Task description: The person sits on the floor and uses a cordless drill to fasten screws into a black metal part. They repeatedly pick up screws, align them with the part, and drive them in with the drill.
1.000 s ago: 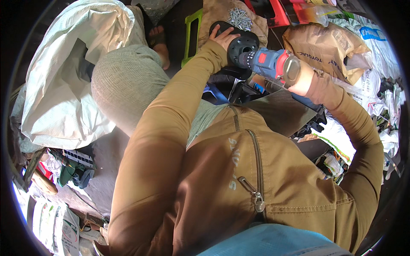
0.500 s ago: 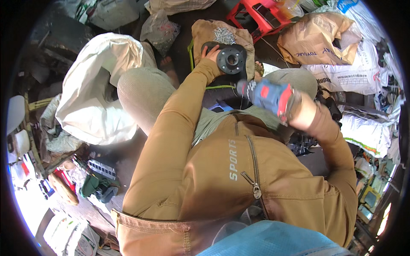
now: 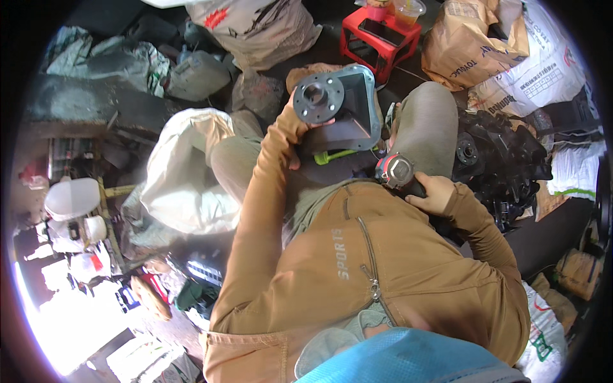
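Well apart — flange [image 3: 323, 110] and drill [image 3: 397, 171]

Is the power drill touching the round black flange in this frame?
No: the right hand holds the power drill clearly apart from the round black flange.

Over there a low red stool [image 3: 351, 24] stands on the dark floor [image 3: 327, 51]. To the left, past a slim frame [image 3: 110, 233], harsh white glare [image 3: 83, 325] bleaches the corner; whether it comes through a doorway or window, I can't quite tell.
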A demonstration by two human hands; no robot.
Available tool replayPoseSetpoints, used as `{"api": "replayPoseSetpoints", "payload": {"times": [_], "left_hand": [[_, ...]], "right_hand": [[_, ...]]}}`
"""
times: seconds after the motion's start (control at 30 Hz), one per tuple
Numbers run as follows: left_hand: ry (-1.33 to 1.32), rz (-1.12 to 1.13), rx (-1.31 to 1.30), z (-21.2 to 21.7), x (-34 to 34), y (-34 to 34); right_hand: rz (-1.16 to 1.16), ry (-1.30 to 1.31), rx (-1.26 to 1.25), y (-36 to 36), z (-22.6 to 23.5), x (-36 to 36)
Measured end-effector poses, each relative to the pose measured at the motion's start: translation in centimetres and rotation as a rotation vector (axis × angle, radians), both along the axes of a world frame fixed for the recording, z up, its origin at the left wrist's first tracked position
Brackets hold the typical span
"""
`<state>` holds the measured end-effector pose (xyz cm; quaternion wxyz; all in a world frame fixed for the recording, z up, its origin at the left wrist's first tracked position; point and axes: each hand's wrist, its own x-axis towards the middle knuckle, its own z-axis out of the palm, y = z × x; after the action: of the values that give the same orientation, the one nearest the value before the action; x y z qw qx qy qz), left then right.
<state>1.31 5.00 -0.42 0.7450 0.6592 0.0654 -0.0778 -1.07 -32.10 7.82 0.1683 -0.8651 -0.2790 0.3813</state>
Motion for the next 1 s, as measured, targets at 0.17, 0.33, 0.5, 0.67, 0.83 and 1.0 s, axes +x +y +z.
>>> {"api": "replayPoseSetpoints", "payload": {"times": [0.17,0.33,0.5,0.67,0.83,1.0], "left_hand": [[-0.867,-0.197,1.349,10.2,-0.9,-4.8],[-1.071,-0.21,1.248,15.0,2.1,-13.0],[-1.166,-0.364,1.237,13.4,5.3,-19.2],[-0.872,-0.294,1.375,11.5,7.6,-16.7],[-0.596,-0.269,1.086,8.5,6.5,-9.1],[0.036,-0.245,0.865,6.2,1.6,-3.8]], "right_hand": [[-0.115,-0.013,0.131,0.2,1.3,1.4],[-0.511,-0.121,1.129,-2.0,3.4,4.3],[-1.052,0.346,1.401,-6.0,1.0,5.1],[-1.598,-0.363,1.159,-16.5,-9.9,8.1],[-2.281,0.017,1.418,-26.0,-21.1,10.9],[-2.5,0.076,1.686,-25.8,-28.8,13.3]]}}
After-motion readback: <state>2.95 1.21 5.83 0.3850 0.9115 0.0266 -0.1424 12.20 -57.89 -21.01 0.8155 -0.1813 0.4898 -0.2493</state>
